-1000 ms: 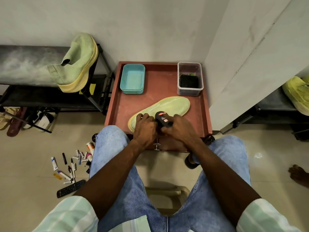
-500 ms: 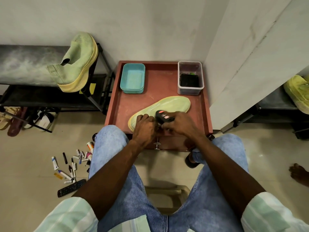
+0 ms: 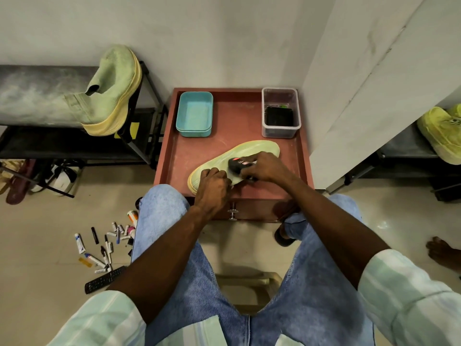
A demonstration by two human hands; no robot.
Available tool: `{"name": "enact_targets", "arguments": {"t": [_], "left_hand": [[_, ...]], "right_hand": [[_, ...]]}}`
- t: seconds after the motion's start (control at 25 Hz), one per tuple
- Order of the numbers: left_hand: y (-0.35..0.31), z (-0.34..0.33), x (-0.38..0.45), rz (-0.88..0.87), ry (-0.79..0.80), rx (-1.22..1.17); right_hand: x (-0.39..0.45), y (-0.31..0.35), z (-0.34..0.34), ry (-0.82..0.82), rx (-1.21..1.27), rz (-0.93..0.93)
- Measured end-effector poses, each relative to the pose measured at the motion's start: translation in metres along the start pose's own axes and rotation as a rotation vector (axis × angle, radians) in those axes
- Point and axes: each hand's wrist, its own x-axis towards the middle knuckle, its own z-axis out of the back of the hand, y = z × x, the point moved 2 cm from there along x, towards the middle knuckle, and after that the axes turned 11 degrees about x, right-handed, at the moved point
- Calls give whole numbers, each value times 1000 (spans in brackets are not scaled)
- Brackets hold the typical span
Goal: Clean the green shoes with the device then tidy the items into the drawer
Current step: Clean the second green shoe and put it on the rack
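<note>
My right grip [image 3: 265, 168] holds the black device [image 3: 237, 165] on the green shoe [image 3: 259, 149]; my left grip [image 3: 212, 183] clamps its heel near the desk [image 3: 305, 158] front edge

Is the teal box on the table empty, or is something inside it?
Empty. The teal box stands open with no lid, and only its bare bottom shows inside.

I see knit cloth green shoe [image 3: 109, 88] — matt; clear plastic tub [image 3: 281, 112]; glossy tiled floor [image 3: 37, 245].
</note>
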Motion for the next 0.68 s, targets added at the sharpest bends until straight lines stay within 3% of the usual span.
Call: {"name": "enact_targets", "arguments": {"t": [0.08,0.24,0.32,0.44,0.56,0.68], "left_hand": [[1,0,-1,10,-8,-14],[1,-2,-1,-1,-3,-20],[2,-2,-3,8,-35,-52],[2,-3,-5,-17,-52,-56],[1,-4,-8,-50,-48,-66],[7,-6,-8,-82,-27,-101]], "right_hand": [[4,3,3,-109,-27,-17],[8,9,2,31,45,27],[7,11,7,-97,2,40],[8,14,-7,76,51,83],[9,19,-10,-75,-57,74],[10,18,-9,115,23,79]]}}
